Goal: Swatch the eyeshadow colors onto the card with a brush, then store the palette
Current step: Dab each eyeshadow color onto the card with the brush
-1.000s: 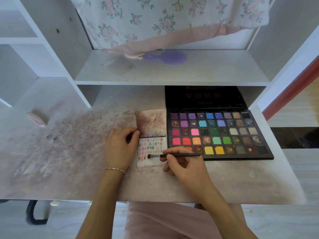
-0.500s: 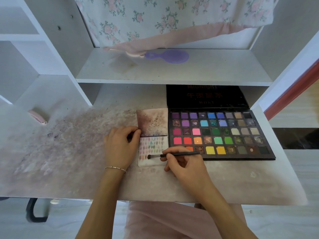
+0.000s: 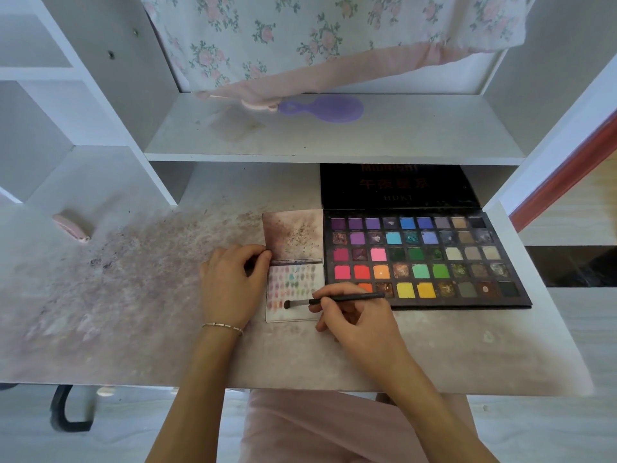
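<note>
Surface: white desk top (image 3: 434, 355) heavily smudged with pinkish-purple powder, most densely toward the left.
Palette: large black rectangular eyeshadow palette (image 3: 424, 259), lying open on the desk right of centre; five rows of square pans in purples, blues, greens, pinks, oranges, yellows and browns; black lid (image 3: 399, 187) laid back under the shelf, with faint lettering.
Card: small white swatch card (image 3: 295, 285) flat on the desk, touching the palette's left edge; upper half stained brownish-purple, lower half carrying rows of small coloured dabs.
Brush: slim black-handled makeup brush (image 3: 337, 300) with a dark tip, lying nearly level, tip on the lower left part of the card.
Right hand (image 3: 357, 319): fingers curled round the brush handle, pinching it near the ferrule; heel of hand on the desk below the card.
Left hand (image 3: 233, 282): fingers curled under, thumb tip pressed against the card's left edge; thin metal bracelet (image 3: 223, 327) at the wrist.
Shelf: white shelf board (image 3: 334, 142) above the desk, holding a flat lilac hand mirror (image 3: 329, 109).
Fabric: floral cloth with pink trim (image 3: 317, 41) hanging over the shelf back.
Far left: small pink object (image 3: 71, 227) on the desk, kind unclear.
</note>
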{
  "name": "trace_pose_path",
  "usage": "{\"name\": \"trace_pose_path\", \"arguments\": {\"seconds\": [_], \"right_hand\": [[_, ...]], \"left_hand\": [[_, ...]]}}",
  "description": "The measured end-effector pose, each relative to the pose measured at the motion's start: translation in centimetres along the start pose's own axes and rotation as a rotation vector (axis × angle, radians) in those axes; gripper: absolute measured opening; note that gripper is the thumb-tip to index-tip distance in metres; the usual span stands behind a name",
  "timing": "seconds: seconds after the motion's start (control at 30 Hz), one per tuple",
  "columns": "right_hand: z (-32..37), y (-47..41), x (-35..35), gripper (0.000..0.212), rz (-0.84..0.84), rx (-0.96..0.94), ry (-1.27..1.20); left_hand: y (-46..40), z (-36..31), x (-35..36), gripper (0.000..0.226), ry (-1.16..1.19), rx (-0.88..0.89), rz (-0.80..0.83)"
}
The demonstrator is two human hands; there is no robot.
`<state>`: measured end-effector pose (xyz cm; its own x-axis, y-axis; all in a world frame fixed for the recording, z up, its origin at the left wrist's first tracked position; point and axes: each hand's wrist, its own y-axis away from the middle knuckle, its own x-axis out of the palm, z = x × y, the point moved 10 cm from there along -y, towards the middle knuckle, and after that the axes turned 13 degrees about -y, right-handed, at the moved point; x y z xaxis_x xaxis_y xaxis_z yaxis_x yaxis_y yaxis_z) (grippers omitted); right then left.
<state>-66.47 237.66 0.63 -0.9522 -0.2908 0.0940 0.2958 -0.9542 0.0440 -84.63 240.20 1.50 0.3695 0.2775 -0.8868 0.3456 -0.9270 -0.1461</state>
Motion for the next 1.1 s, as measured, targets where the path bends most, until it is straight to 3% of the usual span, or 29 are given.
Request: {"name": "trace_pose_path", "arguments": {"seconds": [0.8,1.1], "right_hand": [[1.1,1.0,-3.2,0.024,-0.167,-0.157,-0.126],[2.3,3.6,-10.6,0.029,-0.425,-0.224,0.017]], "left_hand": [[0.0,-0.1,-0.1,0.017,0.007,-0.001,-0.005],[-0.1,-0.1,0.1,0.018,-0.027,-0.004,0.011]]}}
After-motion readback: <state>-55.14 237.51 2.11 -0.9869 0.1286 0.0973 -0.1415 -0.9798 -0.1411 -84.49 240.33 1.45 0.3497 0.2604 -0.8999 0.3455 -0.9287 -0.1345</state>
